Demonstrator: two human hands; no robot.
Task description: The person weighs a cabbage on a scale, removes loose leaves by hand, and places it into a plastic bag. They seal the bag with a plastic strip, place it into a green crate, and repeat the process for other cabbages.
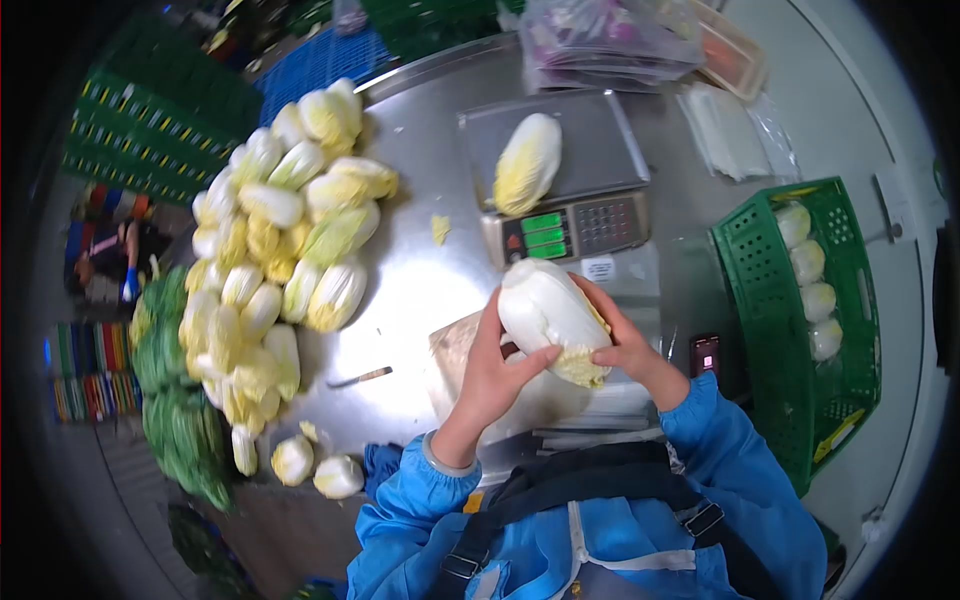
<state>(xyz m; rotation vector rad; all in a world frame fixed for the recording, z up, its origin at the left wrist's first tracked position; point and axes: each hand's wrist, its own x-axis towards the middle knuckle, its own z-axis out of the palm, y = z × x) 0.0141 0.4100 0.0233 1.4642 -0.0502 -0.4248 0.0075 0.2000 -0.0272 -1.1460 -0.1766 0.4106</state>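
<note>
Bare metal shines across the worktable, and near its middle sits a digital scale with three green display panels, its keypad toward the wearer. In the head view, one yellow-and-white cabbage lies on the scale's plate. On the wearer's side of the scale, the left hand and right hand grip a large cabbage between them, fingers around its flanks and both thumbs on its leafy end. Whether its underside touches anything is hidden. Left of the scale spreads a big heap of cabbages; nearer the wearer on that side are a knife, a dark blue cloth and two loose cabbages near the table's edge. Beyond the scale lie plastic bags with purplish contents. To its right stands a green crate with a row of pale heads inside, and a phone rests between crate and wearer's right arm. Farther left than the heap, a person shows in the dim background.
</note>
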